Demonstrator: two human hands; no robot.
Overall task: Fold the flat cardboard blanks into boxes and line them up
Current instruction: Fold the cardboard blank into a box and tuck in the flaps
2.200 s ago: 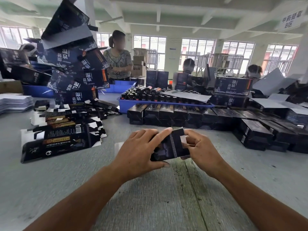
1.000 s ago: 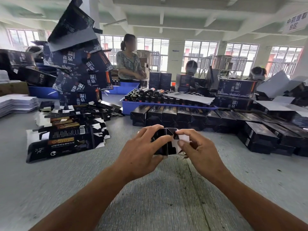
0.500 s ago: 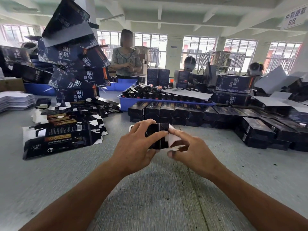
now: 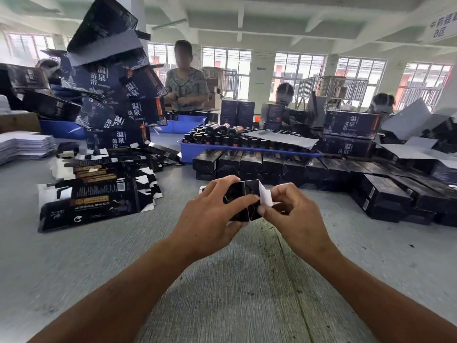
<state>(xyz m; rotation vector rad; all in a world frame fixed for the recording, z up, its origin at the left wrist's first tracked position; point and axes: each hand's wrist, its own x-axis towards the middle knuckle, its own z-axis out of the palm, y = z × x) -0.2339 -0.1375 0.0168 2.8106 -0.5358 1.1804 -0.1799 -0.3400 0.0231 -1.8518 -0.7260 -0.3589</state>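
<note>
While your left hand [image 4: 210, 216] grips the box [image 4: 241, 196] | right hand [image 4: 294, 216] pinches white flap [image 4: 265, 195] | forcing it misaligned could crease it

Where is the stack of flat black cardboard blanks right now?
In the head view, the stack of flat black cardboard blanks lies on the grey table, left of the left hand, in front of the leaning tower of dark printed boxes.

The box [image 4: 243, 201] at frame centre, earlier a half-open sleeve, now has its dark end flaps folded in. The right hand [image 4: 294, 219] has shifted to pinch the white flap [image 4: 265, 196].
</note>
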